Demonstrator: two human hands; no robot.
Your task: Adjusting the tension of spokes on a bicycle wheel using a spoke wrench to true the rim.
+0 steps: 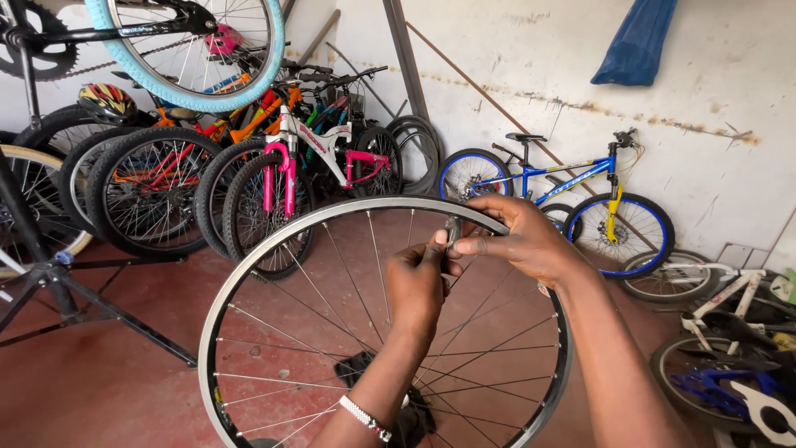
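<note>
Bare wheel rim [249, 274] between both hands

Bare, shiny silver metal wheel rim [249, 274] with thin, bright steel spokes [348, 257]. Matt, scuffed red concrete floor [108, 390]; rough, stained white plaster wall [713, 75]. Crinkled, glossy blue plastic sheet [634, 41].

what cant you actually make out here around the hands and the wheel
Head view only:
- The small dark tool at the top of the bare rim: mostly covered by the left hand and right hand, so its kind is unclear.
- The hub: hidden behind the left forearm and cut by the bottom edge.
- The rim's lowest part: cut off by the bottom edge.
</note>
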